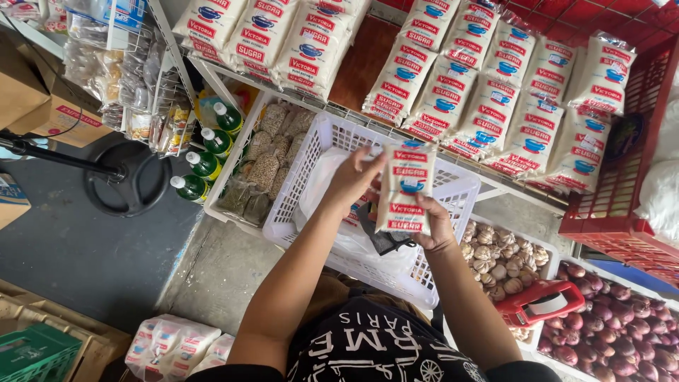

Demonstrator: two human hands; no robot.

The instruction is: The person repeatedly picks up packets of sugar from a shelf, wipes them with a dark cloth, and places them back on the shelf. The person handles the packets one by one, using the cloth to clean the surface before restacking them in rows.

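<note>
Both my hands hold one white sugar packet with red and blue print upright over a white plastic crate. My left hand grips the packet's upper left edge. My right hand holds its lower right corner from below. Inside the crate lie a white plastic bag and something dark, partly hidden by my arms. Rows of the same sugar packets lie on the shelf just beyond the crate.
Green bottles with white caps and bags of grain sit left of the crate. A tray of garlic with a red scoop, red onions and a red crate are on the right. A fan base stands on the floor at left.
</note>
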